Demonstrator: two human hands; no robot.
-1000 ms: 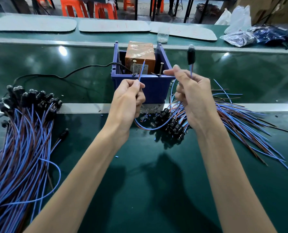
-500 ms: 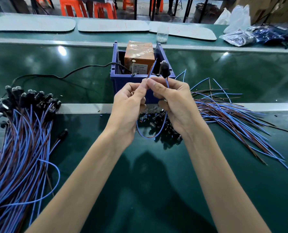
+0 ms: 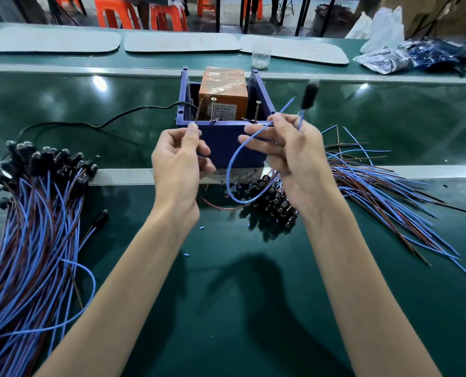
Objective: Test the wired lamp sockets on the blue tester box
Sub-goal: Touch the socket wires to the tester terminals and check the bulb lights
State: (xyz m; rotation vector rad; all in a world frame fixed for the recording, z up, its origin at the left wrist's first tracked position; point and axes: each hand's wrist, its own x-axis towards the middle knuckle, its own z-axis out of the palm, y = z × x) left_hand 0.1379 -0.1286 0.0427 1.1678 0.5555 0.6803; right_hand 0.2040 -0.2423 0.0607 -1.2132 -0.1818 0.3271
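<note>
Bench (image 3: 226, 300); probable socket (image 3: 308, 95) above right hand (image 3: 294, 161)

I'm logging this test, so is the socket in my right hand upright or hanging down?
Upright: the socket stands above the right hand, which grips its blue wire below it.

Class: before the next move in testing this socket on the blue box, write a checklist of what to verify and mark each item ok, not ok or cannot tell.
1. Left hand pinches the brown wire near its end: ok.
2. Right hand holds the blue wire, tip free above the fingers: ok.
3. Left screw and right screw on the blue tester box uncovered: ok.
4. Blue tip touching the right screw: not ok, it is apart.
5. Socket intact, lamp fitted: cannot tell, blurred.
6. Power cord reaches the box: ok; whether it is live, cannot tell.
</note>
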